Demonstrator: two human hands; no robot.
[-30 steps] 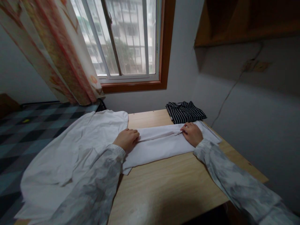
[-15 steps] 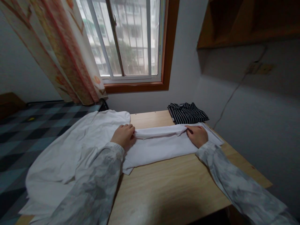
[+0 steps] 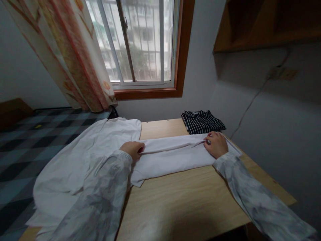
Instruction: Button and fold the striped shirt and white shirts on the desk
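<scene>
A white garment (image 3: pixel 173 155) lies folded into a long strip across the wooden table (image 3: pixel 180 201). My left hand (image 3: pixel 132 148) is closed on the strip's left end, pinching a fold of the cloth. At the right end, my right hand (image 3: pixel 217 144) is closed on the same fold, which runs taut between the two hands. Both arms wear pale mottled sleeves.
A second white garment (image 3: pixel 82 164) lies spread over the table's left side and hangs past its edge. A folded black-and-white striped shirt (image 3: pixel 202 121) sits at the back right. Behind are a window (image 3: pixel 140 43), a patterned curtain (image 3: pixel 65 53) and a checked floor (image 3: pixel 22 140).
Both hands have pulled the upper fold of the white strip tighter and flatter; the right hand shifted slightly right and the left hand slid lower on the cloth's end.
</scene>
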